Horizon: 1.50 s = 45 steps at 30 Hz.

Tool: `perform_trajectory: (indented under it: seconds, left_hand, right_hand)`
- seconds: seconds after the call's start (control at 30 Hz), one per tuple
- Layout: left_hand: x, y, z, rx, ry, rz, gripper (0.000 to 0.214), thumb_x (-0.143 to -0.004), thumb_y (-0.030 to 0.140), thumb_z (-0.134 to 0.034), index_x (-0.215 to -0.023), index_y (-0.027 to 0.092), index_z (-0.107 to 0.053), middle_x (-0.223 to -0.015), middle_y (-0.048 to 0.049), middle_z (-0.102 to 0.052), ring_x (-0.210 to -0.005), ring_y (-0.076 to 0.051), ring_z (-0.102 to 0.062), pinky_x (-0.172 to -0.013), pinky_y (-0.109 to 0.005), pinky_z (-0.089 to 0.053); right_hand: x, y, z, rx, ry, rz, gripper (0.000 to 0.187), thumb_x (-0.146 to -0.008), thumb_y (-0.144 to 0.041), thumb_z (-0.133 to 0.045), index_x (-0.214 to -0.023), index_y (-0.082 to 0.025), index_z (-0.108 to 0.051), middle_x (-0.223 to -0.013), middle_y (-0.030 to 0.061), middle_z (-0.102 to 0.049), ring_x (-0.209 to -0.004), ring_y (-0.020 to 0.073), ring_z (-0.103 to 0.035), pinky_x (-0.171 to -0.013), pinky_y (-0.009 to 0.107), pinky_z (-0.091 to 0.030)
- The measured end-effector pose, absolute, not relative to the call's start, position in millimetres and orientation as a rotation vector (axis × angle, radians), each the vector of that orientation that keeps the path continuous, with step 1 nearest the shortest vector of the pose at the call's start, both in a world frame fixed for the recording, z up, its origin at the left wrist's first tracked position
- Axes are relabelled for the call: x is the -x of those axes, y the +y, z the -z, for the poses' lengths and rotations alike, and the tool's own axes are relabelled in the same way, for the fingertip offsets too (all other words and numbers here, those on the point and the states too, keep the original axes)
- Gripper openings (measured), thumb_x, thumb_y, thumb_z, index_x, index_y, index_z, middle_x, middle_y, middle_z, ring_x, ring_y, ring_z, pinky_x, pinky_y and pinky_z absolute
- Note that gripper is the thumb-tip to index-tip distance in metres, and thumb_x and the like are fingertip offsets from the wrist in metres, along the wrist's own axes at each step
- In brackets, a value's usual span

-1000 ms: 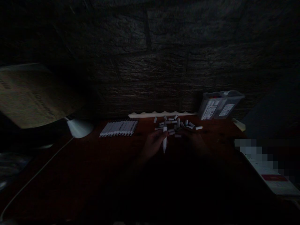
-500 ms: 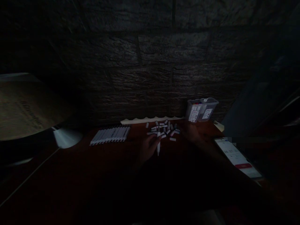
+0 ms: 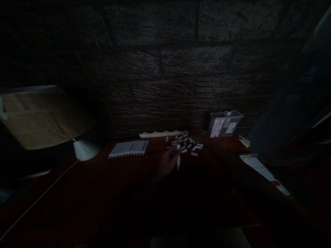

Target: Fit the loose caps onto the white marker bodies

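Observation:
A white marker (image 3: 178, 161) stands nearly upright in my left hand (image 3: 167, 161), its fingers closed round it. Beyond and beside the marker lies a loose heap of short white caps (image 3: 194, 154), a few showing coloured ends. My right hand (image 3: 198, 133) reaches over the far side of the heap, close to the wavy pale strip (image 3: 165, 133). Deep shadow hides its fingers, so whether it touches a cap is unclear. To the left, several white markers (image 3: 129, 148) lie side by side in a neat row.
Two clear plastic boxes (image 3: 230, 125) stand against the brick wall (image 3: 176, 86), the left one holding markers. A lit phone (image 3: 261, 170) lies at the right. On the left is a lamp with a brown shade (image 3: 46, 117) and white base (image 3: 85, 150), its cord (image 3: 38, 203) trailing forward.
My right hand has moved left and away from me, from beside the clear boxes to behind the caps. My left hand keeps the marker. The whole view has shifted slightly.

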<state>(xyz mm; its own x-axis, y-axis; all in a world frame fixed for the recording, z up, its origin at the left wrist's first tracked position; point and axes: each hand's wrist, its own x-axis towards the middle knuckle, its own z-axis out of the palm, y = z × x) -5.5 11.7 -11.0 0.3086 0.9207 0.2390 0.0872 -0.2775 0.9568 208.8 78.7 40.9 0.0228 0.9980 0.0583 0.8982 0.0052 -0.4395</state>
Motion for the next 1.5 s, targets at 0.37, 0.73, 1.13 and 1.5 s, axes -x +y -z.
perform_trajectory:
  seconds: [0.37, 0.73, 1.13, 1.5]
  left_hand:
    - [3.0, 13.3, 13.9, -1.603, 0.991, -1.083, 0.034, -0.078, 0.051, -0.067, -0.085, 0.018, -0.068, -0.067, 0.0005, -0.065, -0.061, -0.015, -0.057, -0.058, -0.023, -0.040]
    - [8.4, 12.1, 11.8, -1.978, 1.028, -1.003, 0.022, -0.087, 0.039, -0.060, -0.089, 0.019, -0.068, -0.070, 0.0001, -0.068, -0.065, -0.014, -0.060, -0.064, -0.022, -0.043]
    - [6.6, 9.6, 8.8, -2.076, 0.979, -0.915, 0.017, -0.086, 0.034, -0.060, -0.091, 0.019, -0.064, -0.068, 0.0003, -0.071, -0.064, -0.015, -0.064, -0.067, -0.025, -0.049]
    - [1.7, -12.9, 0.0, -2.288, 0.757, -0.576, 0.019, -0.090, 0.035, -0.058, -0.096, 0.020, -0.069, -0.091, -0.0016, -0.072, -0.080, -0.016, -0.065, -0.073, -0.025, -0.048]
  right_hand:
    - [-210.7, -16.4, -22.0, 1.280, -1.539, -0.882, 0.038, -0.092, -0.033, -0.051, -0.125, -0.019, -0.060, -0.112, 0.0087, -0.073, -0.094, 0.0185, -0.071, -0.078, 0.031, -0.059]
    - [-219.3, -7.0, -6.2, 1.550, -1.727, -0.517, 0.016, -0.081, -0.015, -0.063, -0.093, -0.020, -0.073, -0.098, 0.0064, -0.075, -0.085, 0.0208, -0.070, -0.082, 0.032, -0.052]
    - [-249.0, 8.8, 1.4, 1.240, -1.543, -0.796, 0.025, -0.075, -0.020, -0.072, -0.100, -0.018, -0.068, -0.102, 0.0073, -0.073, -0.091, 0.0210, -0.069, -0.086, 0.039, -0.056]
    - [-241.4, 6.1, 5.2, 1.076, -1.550, -0.963, 0.021, -0.077, -0.027, -0.069, -0.097, -0.021, -0.069, -0.109, 0.0060, -0.070, -0.102, 0.0208, -0.066, -0.098, 0.042, -0.050]
